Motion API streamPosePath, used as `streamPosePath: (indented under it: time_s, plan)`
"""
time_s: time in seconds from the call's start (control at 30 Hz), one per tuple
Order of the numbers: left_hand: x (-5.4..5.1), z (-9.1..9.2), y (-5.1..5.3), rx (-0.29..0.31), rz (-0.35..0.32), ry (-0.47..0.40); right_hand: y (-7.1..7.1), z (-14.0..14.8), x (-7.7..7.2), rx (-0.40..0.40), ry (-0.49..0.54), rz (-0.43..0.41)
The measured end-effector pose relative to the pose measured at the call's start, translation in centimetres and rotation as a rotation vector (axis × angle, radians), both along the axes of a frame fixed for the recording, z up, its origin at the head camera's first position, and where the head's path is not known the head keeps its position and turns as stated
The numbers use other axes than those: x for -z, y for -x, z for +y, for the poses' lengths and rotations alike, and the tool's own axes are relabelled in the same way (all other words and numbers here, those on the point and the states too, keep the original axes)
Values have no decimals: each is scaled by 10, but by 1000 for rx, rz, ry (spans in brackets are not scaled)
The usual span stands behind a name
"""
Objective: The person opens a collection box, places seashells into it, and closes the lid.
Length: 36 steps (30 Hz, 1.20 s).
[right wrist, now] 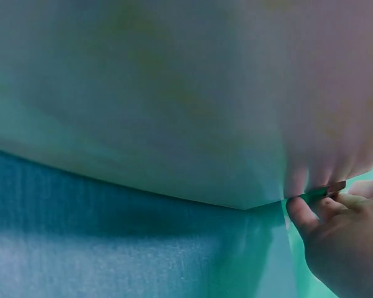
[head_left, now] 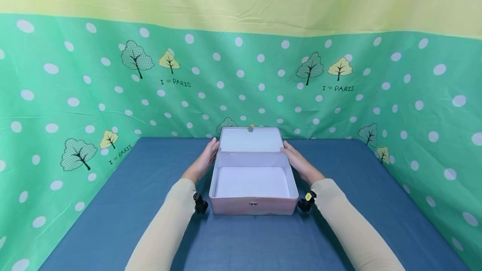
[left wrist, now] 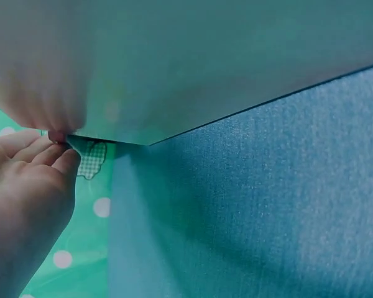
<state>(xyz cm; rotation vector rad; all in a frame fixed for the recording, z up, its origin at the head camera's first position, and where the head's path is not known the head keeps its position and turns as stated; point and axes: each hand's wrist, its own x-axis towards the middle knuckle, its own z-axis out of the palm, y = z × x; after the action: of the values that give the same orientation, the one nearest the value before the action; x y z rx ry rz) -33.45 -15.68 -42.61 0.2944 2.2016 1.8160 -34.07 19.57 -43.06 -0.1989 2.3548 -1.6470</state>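
An empty pink metal box [head_left: 233,206] with a white interior stands with its lid [head_left: 250,140] raised at the back. The left hand [head_left: 204,160], fingers extended, lies along the box's rear left side by the lid. Opposite it, the right hand [head_left: 302,165] has its fingertips at the lid's lower right corner. In the left wrist view the hand [left wrist: 34,198] has slightly bent fingers at the far end of the box's side wall [left wrist: 193,62]. The right wrist view shows the hand [right wrist: 348,236] likewise beside the wall [right wrist: 143,112]; exact contact is hard to tell.
A blue cloth [head_left: 241,246] covers the table under the box. Behind it and at both sides hangs a green and yellow curtain [head_left: 260,103] with white dots and printed trees. Black wrist cameras [head_left: 201,204] sit close to the box's front corners.
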Motion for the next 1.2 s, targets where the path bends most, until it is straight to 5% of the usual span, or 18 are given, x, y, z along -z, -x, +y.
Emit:
streamPosePath:
  time_s: [0.63,0.87,1.2]
  plan:
    - [-7,-8,-9,26,-1,90,-8,9,-11,-54,-19,17]
    - [-15,-18,-21,-8,-1,216,-17,16,-15,-66,-41,-1]
    - [-13,-28,-51,57,83,365,-29,29,-17,-76,-74,0]
